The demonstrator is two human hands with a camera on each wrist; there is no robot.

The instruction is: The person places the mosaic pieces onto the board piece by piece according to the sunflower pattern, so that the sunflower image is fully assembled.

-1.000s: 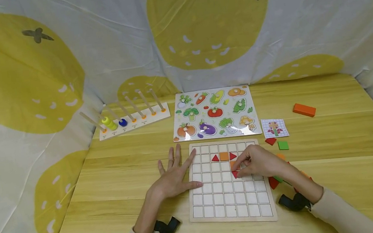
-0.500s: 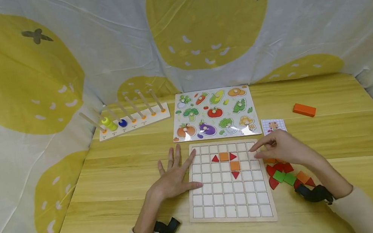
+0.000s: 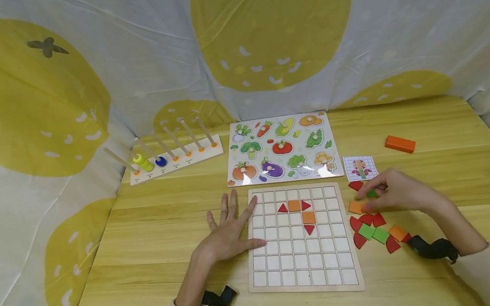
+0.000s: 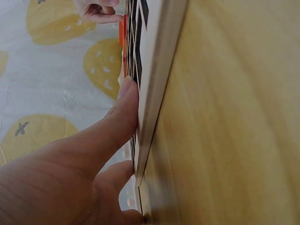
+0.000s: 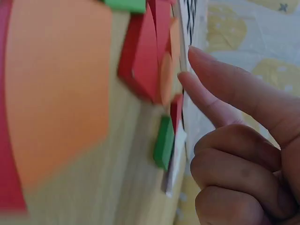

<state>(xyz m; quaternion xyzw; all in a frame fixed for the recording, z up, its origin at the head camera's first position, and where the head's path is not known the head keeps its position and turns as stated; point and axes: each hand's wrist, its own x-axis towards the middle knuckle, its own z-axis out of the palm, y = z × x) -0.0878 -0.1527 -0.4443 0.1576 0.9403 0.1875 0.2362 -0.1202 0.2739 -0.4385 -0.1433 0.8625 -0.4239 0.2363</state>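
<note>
Four coloured wooden tiles (image 3: 295, 206) sat in the white wooden grid board (image 3: 284, 268). The right hand (image 3: 394, 192), fingers loosely curled, touched a loose orange square tile (image 3: 356, 206); the left hand (image 3: 226, 234) lay flat, fingers spread, pressing the board's edge.

Staged play corner, lemon-print cloth backdrop (image 3: 261, 46), toy-strewn wooden table (image 3: 432, 188)

I see a wooden table (image 3: 453, 171) carrying a grid board (image 3: 301, 239) near its front edge, a vegetable puzzle (image 3: 284, 149) behind that, and a peg rack (image 3: 174, 158) toward the back left corner. An orange block (image 3: 399, 144) lies toward the right edge, a small pattern card (image 3: 360, 167) and loose coloured pieces (image 3: 376, 231) right of the board.
</note>
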